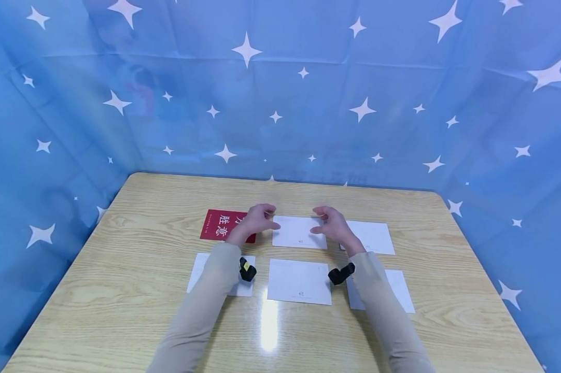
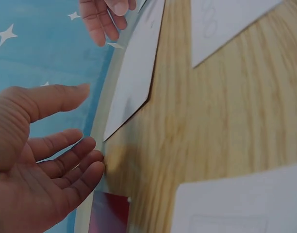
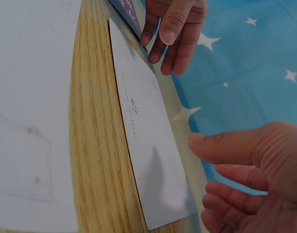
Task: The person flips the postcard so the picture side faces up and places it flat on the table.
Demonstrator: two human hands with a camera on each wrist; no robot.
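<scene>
Head view: your left hand [image 1: 256, 221] and right hand [image 1: 334, 226] are over the table [image 1: 136, 269] near mid-frame, each grip spread and empty. The white card [image 1: 300, 232] lies flat between them, just below centre; a red card [image 1: 213, 225] lies to its left, partly covered by your left hand.

Left wrist view: your left hand, lower left, has loosely bent fingers.

Right wrist view: the white card runs down the middle; your right hand, lower right, holds thumb and fingers apart.
</scene>
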